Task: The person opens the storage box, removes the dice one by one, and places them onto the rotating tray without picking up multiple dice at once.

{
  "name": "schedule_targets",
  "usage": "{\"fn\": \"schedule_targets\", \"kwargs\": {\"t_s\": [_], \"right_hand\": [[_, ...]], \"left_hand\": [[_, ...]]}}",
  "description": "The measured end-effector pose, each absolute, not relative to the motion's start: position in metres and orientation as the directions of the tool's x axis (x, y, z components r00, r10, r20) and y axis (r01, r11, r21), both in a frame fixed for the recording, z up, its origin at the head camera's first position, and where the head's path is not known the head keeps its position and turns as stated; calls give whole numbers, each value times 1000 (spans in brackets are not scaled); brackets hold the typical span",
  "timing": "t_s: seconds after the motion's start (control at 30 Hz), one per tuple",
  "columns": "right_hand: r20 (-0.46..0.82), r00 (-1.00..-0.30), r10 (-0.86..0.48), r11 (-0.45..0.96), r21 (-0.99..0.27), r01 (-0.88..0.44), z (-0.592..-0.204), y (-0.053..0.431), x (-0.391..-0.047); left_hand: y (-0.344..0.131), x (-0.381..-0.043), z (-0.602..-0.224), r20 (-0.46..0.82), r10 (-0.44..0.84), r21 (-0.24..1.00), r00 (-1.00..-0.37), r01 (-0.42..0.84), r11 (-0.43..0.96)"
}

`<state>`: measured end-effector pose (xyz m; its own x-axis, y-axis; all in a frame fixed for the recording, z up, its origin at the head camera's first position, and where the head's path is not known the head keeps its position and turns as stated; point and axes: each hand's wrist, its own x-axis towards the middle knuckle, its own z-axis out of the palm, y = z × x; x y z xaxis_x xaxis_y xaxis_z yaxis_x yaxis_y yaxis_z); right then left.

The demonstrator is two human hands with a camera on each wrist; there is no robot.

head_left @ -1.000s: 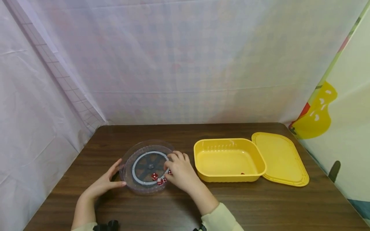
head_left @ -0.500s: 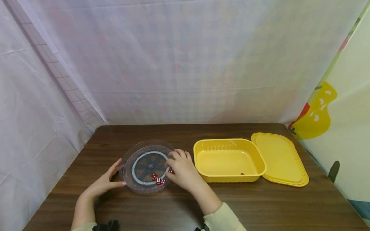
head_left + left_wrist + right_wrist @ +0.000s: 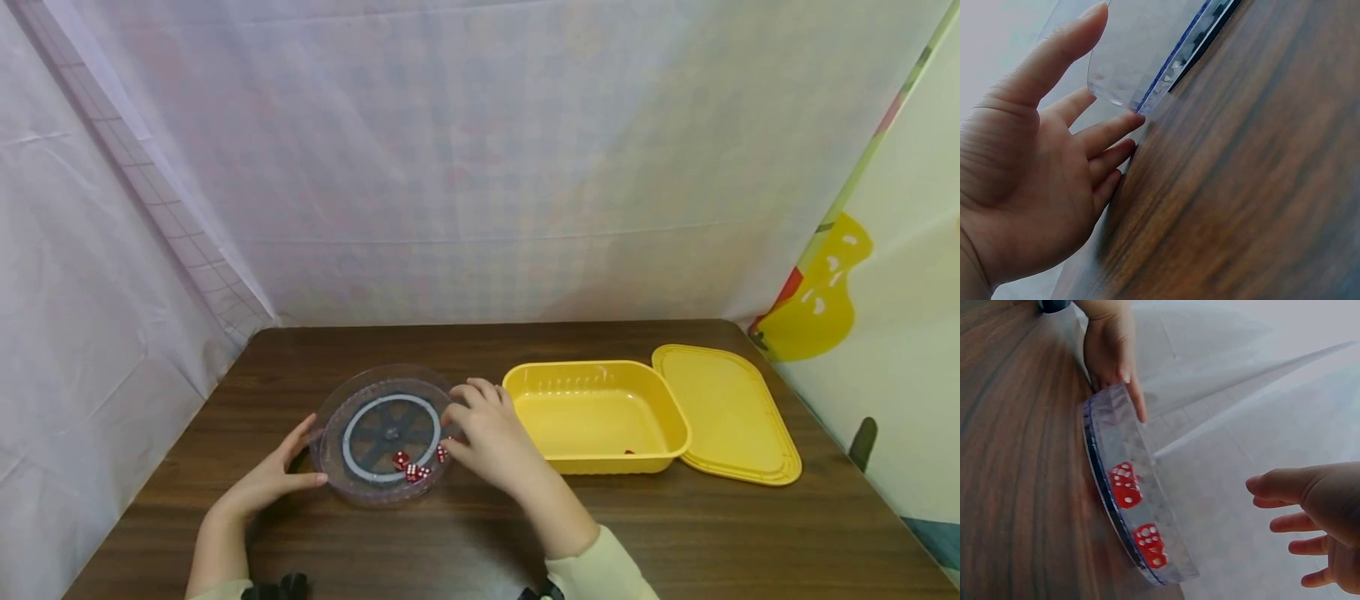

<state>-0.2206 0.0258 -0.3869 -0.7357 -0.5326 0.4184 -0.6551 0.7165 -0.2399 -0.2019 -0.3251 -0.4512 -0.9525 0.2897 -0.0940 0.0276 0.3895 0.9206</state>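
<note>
A round clear plastic dish [image 3: 330, 467] with a dark spoked base and a pale ring stands on the left of the table. Several red dice [image 3: 401, 460] with white pips lie in its near right part; the right wrist view shows red dice [image 3: 1125, 484] through the clear wall. My left hand [image 3: 262, 479] touches the dish's left side, thumb and fingers spread along the wall, as the left wrist view also shows. Over the dish's right edge is my right hand [image 3: 487, 433]; in the right wrist view its fingers [image 3: 1310, 522] are extended, with nothing seen between them.
Right of the dish stands a yellow plastic box [image 3: 600, 465], uncovered, with a small red piece [image 3: 629, 452] inside near its front wall. A flat yellow lid [image 3: 727, 408] lies beside it on the dark wooden table [image 3: 675, 533]. Pale curtains [image 3: 480, 167] hang behind.
My right hand has moved right and slightly up, from inside the dish toward its right edge, uncovering a die there. My left hand and the dish stay nearly still.
</note>
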Motion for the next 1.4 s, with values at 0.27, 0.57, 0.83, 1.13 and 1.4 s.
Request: {"fn": "schedule_targets", "kwargs": {"t_s": [0.27,0.57,0.83,1.13,1.4], "right_hand": [[424,-745,-514,725,-248,-642,-380,44,-224],[400,-803,-441,765,-301,-570,-370,67,-231],[382,-825,-415,780,-318,-540,-368,75,-234],[406,-813,-416,775,-308,-551,-368,88,-238],[374,-803,-463,795,-225,-563,-374,109,-244]], "left_hand": [[-326,-201,-451,-93,292,922,-952,28,387],[-326,-202,-453,-101,283,922,-954,17,387],[-325,-203,-453,-91,287,923,-954,27,383],[-324,-203,-451,-83,294,923,-952,38,384],[-324,-203,-451,-91,286,926,-954,25,377]]}}
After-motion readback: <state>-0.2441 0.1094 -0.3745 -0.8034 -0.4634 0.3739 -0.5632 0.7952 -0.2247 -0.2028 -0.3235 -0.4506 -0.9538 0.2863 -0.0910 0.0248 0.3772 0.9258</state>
